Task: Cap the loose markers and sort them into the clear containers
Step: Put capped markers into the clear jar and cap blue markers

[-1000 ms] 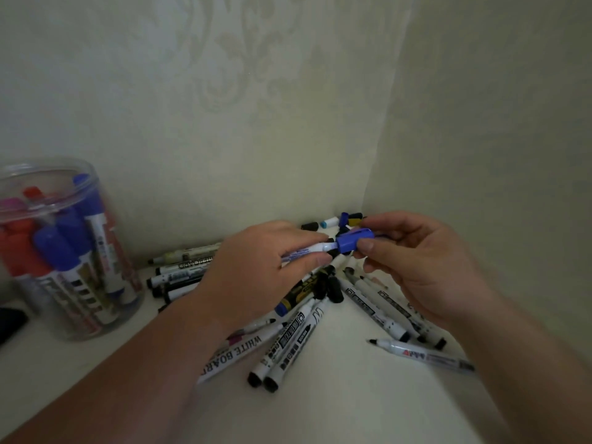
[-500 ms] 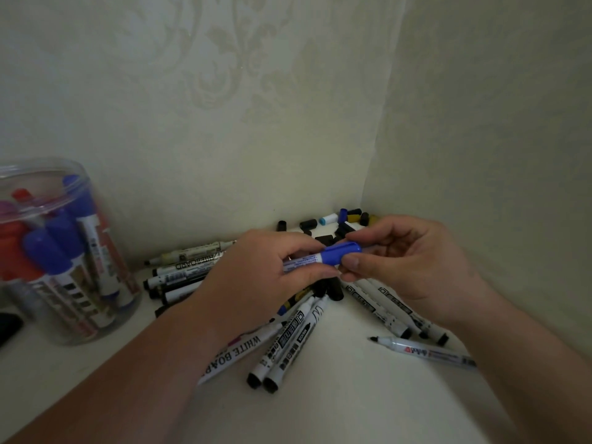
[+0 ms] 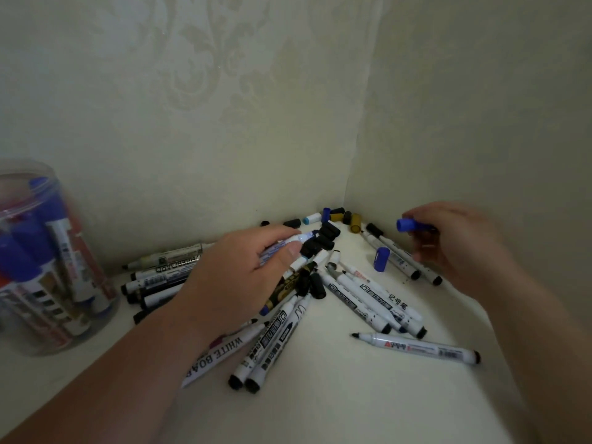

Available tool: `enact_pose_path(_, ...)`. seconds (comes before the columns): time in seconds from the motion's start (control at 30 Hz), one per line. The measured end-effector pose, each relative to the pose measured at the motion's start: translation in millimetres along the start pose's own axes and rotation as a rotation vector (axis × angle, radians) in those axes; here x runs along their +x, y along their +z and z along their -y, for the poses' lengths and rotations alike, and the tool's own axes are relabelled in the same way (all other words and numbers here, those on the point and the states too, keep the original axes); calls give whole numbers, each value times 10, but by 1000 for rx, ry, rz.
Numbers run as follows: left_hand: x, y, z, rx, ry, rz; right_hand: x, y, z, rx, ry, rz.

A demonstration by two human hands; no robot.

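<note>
My left hand (image 3: 243, 270) grips a white marker with blue print (image 3: 288, 243) over the pile of loose markers (image 3: 368, 293). Its end points right, shows no blue cap and is blurred. My right hand (image 3: 448, 245) is off to the right near the side wall and pinches a blue cap (image 3: 406, 225) in its fingertips. Another blue cap (image 3: 381, 259) lies on the markers between my hands. At the far left stands a clear container (image 3: 48, 267) with blue-capped and red-capped markers upright inside.
Several loose black, blue and yellow caps (image 3: 330, 219) lie in the corner where the two walls meet. A single uncapped marker (image 3: 416, 347) lies apart at the front right. The white surface (image 3: 320, 405) runs toward me.
My hands were together, the blue cap on the marker's end. My right hand has since moved away to the right with a blue cap, and my left hand has lowered toward the pile.
</note>
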State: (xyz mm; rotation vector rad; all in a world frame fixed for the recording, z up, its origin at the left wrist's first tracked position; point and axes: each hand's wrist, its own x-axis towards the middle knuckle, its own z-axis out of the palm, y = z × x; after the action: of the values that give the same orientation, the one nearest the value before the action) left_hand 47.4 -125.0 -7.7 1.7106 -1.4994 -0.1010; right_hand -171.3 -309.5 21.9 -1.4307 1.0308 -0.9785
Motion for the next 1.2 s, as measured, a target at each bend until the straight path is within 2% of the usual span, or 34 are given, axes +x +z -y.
enact_pose_path(0.1, -8, 26, -17, 19, 10, -16, 37, 4, -62, -536, -50, -21)
enact_pose_path(0.17, -11, 36, -27, 35, 11, -38, 38, 14, -62, -784, -81, 18)
enact_pose_path(0.33, -6, 58, -14, 57, 9, -51, 31, 83, -109, -982, -119, 207)
enact_pose_path(0.5, -7, 69, -35, 68, 37, -26, 67, 174, -205, -1051, -140, 242)
enact_pose_path(0.57, -5, 69, -25, 73, 58, -27, 61, 169, -171, -959, -168, 241)
enact_pose_path(0.6, -3, 66, -22, 67, 70, -34, 29, 170, -134, -821, -185, 237)
enact_pose_path(0.7, -1, 59, -30, 36, 109, -64, -215, 253, 36, -139, -124, 315)
enact_pose_path(0.77, -2, 61, -47, 29, 137, -102, -385, 364, 102, 124, -53, 445)
enact_pose_path(0.9, -1, 54, -68, 14, 164, -151, -536, 539, 77, 170, -27, 593)
enact_pose_path(1.2, 2, 59, -71, -27, 172, -173, -552, 595, 15, 201, -65, 547)
